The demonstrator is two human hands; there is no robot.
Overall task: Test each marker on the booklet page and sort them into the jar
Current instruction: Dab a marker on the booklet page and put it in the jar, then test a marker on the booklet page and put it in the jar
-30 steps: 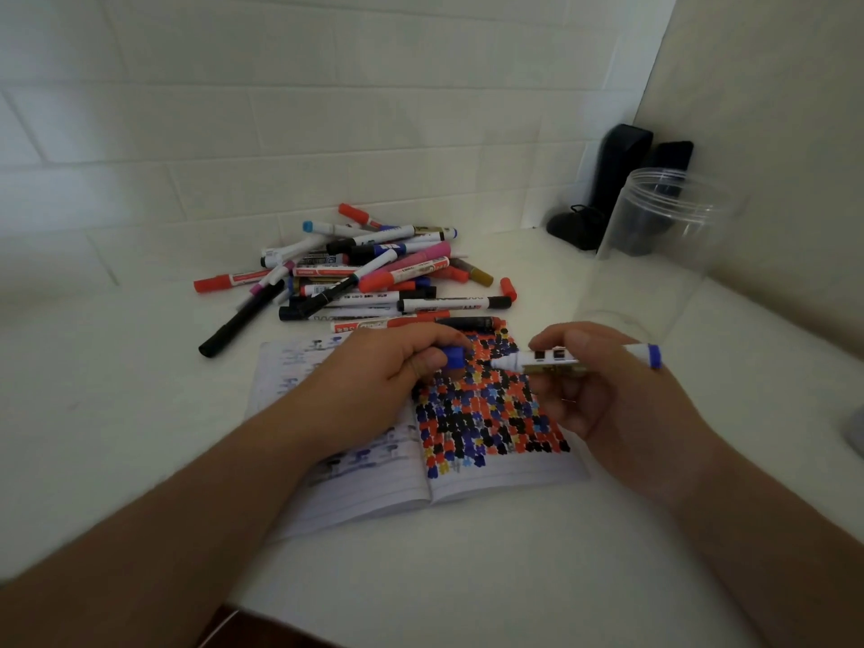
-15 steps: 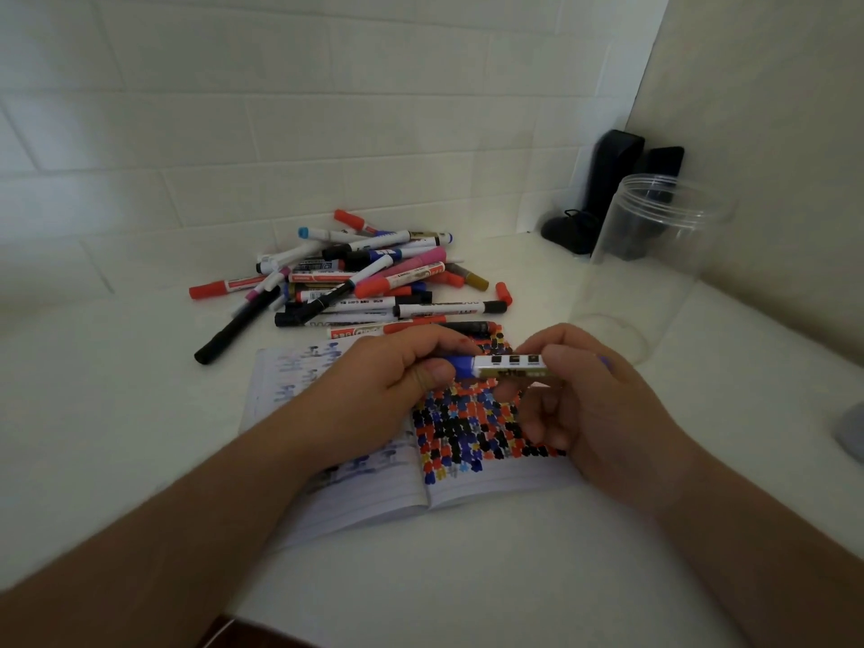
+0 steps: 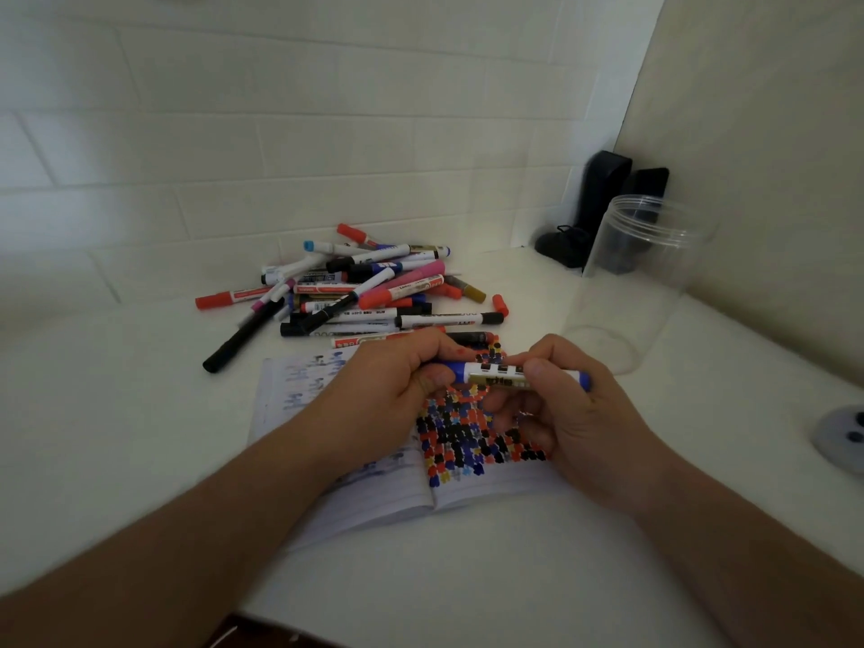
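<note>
The white counter lies bare in front of the open lined booklet and to its left, leaving open passage there. Behind the booklet, a loose heap of red, black, blue and pink markers blocks the way toward the tiled wall; a single black marker juts out at the heap's left. On the right, the tall clear plastic jar stands upright with its mouth open at the top, close to the side wall. Two black upright objects fill the corner behind it. A grey rounded object sits at the right edge.
</note>
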